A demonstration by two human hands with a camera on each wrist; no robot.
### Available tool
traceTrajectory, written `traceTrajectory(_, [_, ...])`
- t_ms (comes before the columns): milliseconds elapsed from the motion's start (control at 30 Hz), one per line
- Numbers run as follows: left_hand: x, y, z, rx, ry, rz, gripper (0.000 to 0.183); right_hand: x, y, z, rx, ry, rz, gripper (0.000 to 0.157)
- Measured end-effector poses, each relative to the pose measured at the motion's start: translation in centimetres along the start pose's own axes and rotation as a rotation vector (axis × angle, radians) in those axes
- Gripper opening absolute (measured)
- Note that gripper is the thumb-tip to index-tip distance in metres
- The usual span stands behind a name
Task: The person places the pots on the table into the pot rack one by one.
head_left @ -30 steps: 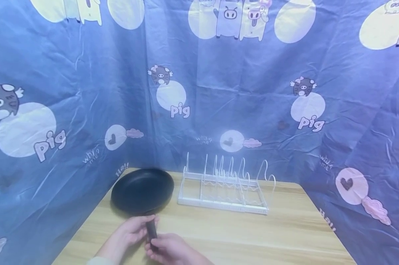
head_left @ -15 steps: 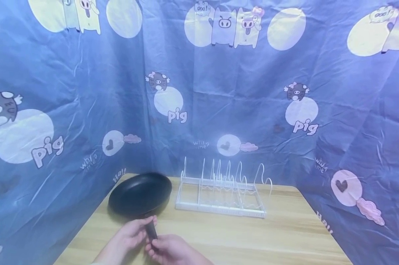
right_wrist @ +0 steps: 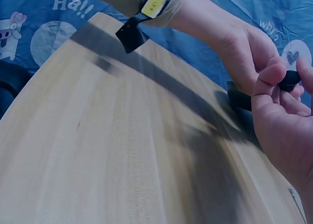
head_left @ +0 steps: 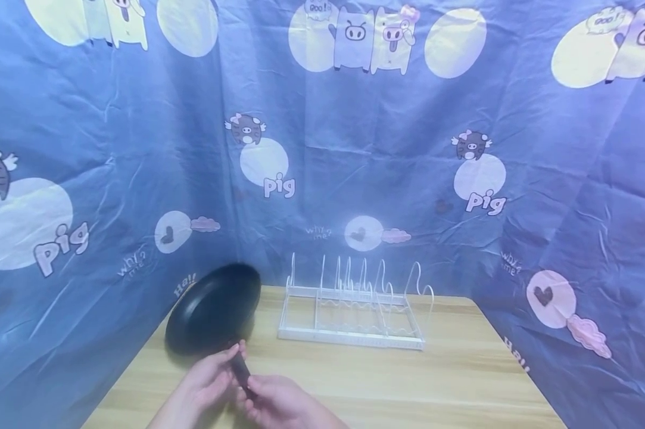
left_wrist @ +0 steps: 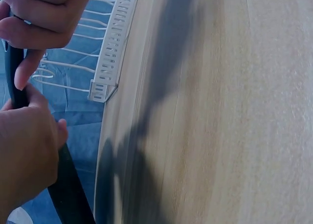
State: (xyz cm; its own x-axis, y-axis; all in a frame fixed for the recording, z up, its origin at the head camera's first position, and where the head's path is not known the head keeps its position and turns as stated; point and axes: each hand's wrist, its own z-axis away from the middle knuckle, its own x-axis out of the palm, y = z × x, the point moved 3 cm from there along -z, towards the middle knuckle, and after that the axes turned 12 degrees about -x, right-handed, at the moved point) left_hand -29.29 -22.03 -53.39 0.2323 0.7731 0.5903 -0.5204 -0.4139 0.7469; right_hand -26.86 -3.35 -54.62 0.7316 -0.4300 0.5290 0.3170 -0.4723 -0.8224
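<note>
A black frying pan (head_left: 215,310) is held tilted over the left side of the table in the head view, its right rim higher than its left. My left hand (head_left: 209,378) grips the pan's dark handle (head_left: 240,369) close to the bowl. Nearer the handle's end, my right hand (head_left: 279,396) holds it with the thumb on top. In the left wrist view, the left hand (left_wrist: 29,145) sits below the right hand (left_wrist: 46,16) along the handle. The right wrist view shows the handle's tip (right_wrist: 292,78) poking out of the right hand (right_wrist: 283,128).
A white wire rack (head_left: 349,339) with several upright dividers stands at the back middle of the wooden table (head_left: 408,387), right of the pan. Blue cloth (head_left: 376,173) printed with pigs hangs behind and on both sides. Shadows fall across the tabletop.
The pan has turned from nearly level to a steeper tilt, its right rim rising. Both hands keep hold of the handle. The head view has shifted slightly.
</note>
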Motion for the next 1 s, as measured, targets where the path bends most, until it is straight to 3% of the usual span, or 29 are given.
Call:
traceTrajectory(233, [0.2,0.0,0.6,0.072,0.067,-0.121,0.023,0.3,-0.4,0.1,-0.01,-0.019,-0.028,0.029])
traceTrajectory(400, [1.5,0.1,0.9,0.114,-0.018,-0.184,0.03,0.6,-1.1,0.3,-0.017,-0.039,-0.045,0.033])
traceTrajectory(533, [2.8,0.2,1.1,0.125,-0.097,-0.208,0.031,0.9,-2.0,0.9,-0.029,-0.121,-0.05,0.033])
traceTrajectory(700, [4.3,0.0,1.4,0.098,-0.123,-0.294,0.029,1.0,-2.5,1.9,-0.015,-0.233,0.0,0.029])
traceTrajectory(867, [5.1,0.4,1.5,0.138,-0.131,-0.35,0.029,0.7,-2.6,2.3,-0.015,-0.254,0.056,0.027])
traceTrajectory(1000, [6.0,0.6,1.4,0.172,-0.203,-0.38,0.03,0.4,-2.9,2.9,-0.052,-0.27,0.15,0.024])
